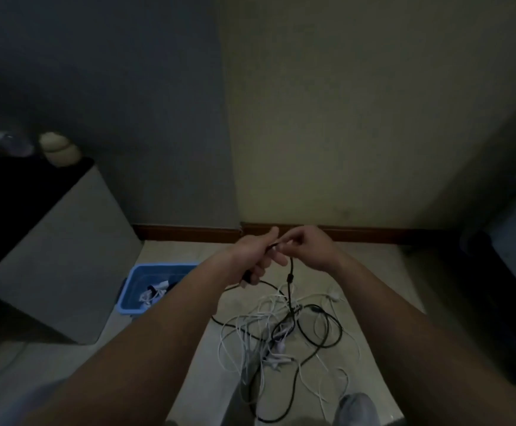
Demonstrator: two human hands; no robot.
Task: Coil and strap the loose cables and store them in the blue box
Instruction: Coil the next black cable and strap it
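Both hands are raised over the floor near the far wall. My left hand (255,256) grips a black cable (289,281), with its plug end sticking out below the fist. My right hand (307,245) pinches the same cable right beside the left fingers. From the hands the black cable hangs down into a tangled pile of white and black cables (281,336) on the floor. The blue box (139,272) stands on the floor to the left, partly hidden by my left forearm, with some white cables inside.
A grey cabinet (66,256) with a dark top stands at the left, close to the blue box. A brown skirting board (189,232) runs along the wall behind. Dark furniture (508,272) borders the right side. The room is dim.
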